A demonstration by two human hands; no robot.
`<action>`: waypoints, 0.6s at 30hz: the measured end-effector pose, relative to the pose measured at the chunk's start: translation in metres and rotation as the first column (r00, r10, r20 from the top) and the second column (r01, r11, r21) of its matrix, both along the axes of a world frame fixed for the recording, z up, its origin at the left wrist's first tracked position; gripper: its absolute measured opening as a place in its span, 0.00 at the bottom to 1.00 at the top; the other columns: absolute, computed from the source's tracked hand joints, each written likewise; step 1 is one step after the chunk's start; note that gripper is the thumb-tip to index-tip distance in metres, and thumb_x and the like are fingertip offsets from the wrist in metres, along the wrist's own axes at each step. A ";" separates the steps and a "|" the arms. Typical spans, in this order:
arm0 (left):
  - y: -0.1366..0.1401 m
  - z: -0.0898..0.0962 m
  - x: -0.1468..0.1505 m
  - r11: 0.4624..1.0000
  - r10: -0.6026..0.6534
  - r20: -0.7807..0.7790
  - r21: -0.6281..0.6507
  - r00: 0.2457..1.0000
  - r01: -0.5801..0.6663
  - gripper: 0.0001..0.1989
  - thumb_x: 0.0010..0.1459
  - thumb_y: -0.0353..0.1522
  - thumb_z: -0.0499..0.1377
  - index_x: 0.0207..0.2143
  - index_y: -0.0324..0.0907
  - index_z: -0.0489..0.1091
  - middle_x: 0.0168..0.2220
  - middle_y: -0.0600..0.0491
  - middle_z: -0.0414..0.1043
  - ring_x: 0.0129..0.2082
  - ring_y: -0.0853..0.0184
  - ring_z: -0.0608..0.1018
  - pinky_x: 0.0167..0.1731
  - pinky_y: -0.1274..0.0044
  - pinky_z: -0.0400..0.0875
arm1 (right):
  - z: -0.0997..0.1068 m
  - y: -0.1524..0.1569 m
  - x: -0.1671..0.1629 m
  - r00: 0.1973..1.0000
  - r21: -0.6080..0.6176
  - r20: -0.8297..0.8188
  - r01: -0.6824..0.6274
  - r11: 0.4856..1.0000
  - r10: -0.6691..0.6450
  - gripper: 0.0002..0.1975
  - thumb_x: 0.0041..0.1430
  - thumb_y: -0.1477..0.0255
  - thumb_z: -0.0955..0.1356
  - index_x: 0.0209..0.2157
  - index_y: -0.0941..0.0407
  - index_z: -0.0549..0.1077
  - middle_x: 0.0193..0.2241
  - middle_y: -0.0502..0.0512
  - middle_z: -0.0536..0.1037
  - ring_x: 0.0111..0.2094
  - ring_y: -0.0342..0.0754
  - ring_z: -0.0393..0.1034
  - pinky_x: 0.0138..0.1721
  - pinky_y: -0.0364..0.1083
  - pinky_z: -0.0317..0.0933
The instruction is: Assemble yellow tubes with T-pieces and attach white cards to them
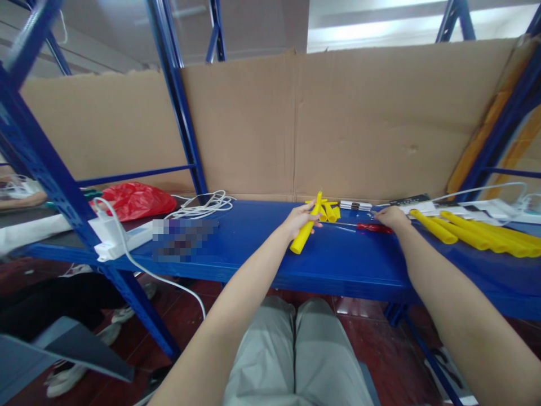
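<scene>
My left hand (302, 219) is closed around a yellow tapered plastic tube (301, 239), its wide end tilted down towards me and its narrow tip up. Just behind it lie several small yellow pieces (331, 212) on the blue shelf top. Over to the right, my right hand (393, 217) reaches down to the shelf among tiny light bits (367, 216), fingertips drawn together; whatever they pinch is too small to make out. A screwdriver with a red handle (373, 228) lies beside that hand, its shaft pointing left.
Several yellow tubes (469, 232) lie in a row at the right. White-and-black sticks (355, 206) rest near the cardboard wall (359, 124). To the left are a white power strip (137, 235), coiled white cable (205, 204) and a red plastic bag (135, 201). Blue posts (177, 107) frame the shelf.
</scene>
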State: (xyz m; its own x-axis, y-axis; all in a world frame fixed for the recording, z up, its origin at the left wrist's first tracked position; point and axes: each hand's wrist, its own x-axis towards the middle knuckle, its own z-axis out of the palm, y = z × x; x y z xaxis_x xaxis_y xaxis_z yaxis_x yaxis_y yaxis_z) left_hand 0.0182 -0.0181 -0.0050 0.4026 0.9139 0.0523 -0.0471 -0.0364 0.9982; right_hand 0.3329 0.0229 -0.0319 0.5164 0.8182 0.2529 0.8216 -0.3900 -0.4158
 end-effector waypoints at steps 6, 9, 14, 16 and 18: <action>0.001 0.001 -0.004 0.980 -0.121 0.070 -0.152 0.990 0.131 0.37 0.57 0.19 0.55 0.66 0.49 0.53 0.52 0.44 0.72 0.27 0.74 0.78 0.22 0.85 0.71 | 0.008 -0.006 -0.016 1.000 -0.084 0.023 0.015 0.996 -0.014 0.08 0.46 0.68 0.70 0.31 0.51 0.80 0.42 0.59 0.79 0.47 0.61 0.72 0.44 0.57 0.67; 0.003 0.001 -0.006 0.964 -0.167 0.126 -0.185 0.978 0.189 0.38 0.56 0.18 0.56 0.66 0.48 0.52 0.53 0.42 0.71 0.30 0.71 0.80 0.29 0.80 0.75 | 0.010 -0.008 -0.021 0.998 -0.117 0.043 0.058 0.991 -0.053 0.11 0.48 0.67 0.70 0.34 0.53 0.80 0.45 0.61 0.78 0.49 0.62 0.71 0.46 0.57 0.66; 0.004 0.000 -0.006 0.941 -0.197 0.211 -0.232 0.957 0.245 0.41 0.55 0.17 0.56 0.68 0.48 0.47 0.53 0.40 0.70 0.31 0.68 0.81 0.34 0.76 0.77 | 0.015 -0.009 -0.025 0.997 -0.163 0.075 0.024 0.986 -0.012 0.10 0.48 0.68 0.70 0.35 0.54 0.79 0.47 0.63 0.77 0.50 0.62 0.71 0.45 0.57 0.66; 0.004 0.000 -0.005 0.935 -0.188 0.233 -0.255 0.954 0.247 0.42 0.55 0.16 0.55 0.68 0.48 0.46 0.53 0.40 0.70 0.30 0.68 0.81 0.34 0.76 0.77 | 0.014 -0.005 -0.021 0.995 -0.175 0.097 0.008 0.984 0.009 0.09 0.48 0.69 0.71 0.34 0.54 0.79 0.45 0.64 0.78 0.49 0.62 0.71 0.44 0.56 0.66; 0.004 0.000 -0.005 0.928 -0.180 0.249 -0.276 0.952 0.248 0.43 0.54 0.15 0.54 0.68 0.47 0.45 0.53 0.39 0.70 0.30 0.69 0.81 0.33 0.76 0.77 | 0.009 0.002 -0.016 0.992 -0.139 0.125 -0.012 0.990 0.030 0.09 0.46 0.70 0.71 0.32 0.54 0.79 0.41 0.64 0.79 0.47 0.63 0.72 0.42 0.57 0.67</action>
State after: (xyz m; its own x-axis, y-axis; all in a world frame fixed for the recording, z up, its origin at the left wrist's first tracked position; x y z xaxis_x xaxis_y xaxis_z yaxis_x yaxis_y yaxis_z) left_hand 0.0132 -0.0143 -0.0049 0.6007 0.7927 -0.1038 -0.2350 0.2991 0.9248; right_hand 0.3172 0.0246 -0.0232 0.4696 0.8601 0.1993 0.8729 -0.4184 -0.2510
